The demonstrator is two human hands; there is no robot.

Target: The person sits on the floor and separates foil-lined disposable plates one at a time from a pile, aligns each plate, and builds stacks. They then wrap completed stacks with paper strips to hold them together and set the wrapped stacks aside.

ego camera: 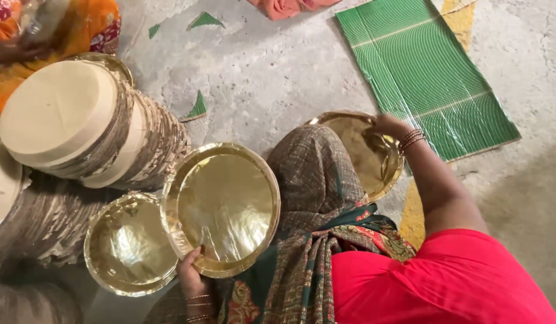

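My left hand (192, 276) grips the near rim of a round gold foil paper plate (224, 204) that is tilted up over my lap. Just left of it lies another gold plate (125, 246) on the floor. My right hand (389, 126), with bangles at the wrist, reaches out to the far rim of a gold plate stack (356, 150) beyond my knee, which is draped in checked brown cloth. Whether the fingers grip that rim is hidden.
Tall stacks of plates with pale undersides (80, 120) lean at the left. A green ribbed sheet (422, 72) lies on the concrete floor at upper right, with small green scraps (198, 108) nearby. Another person in orange (62, 30) sits at top left.
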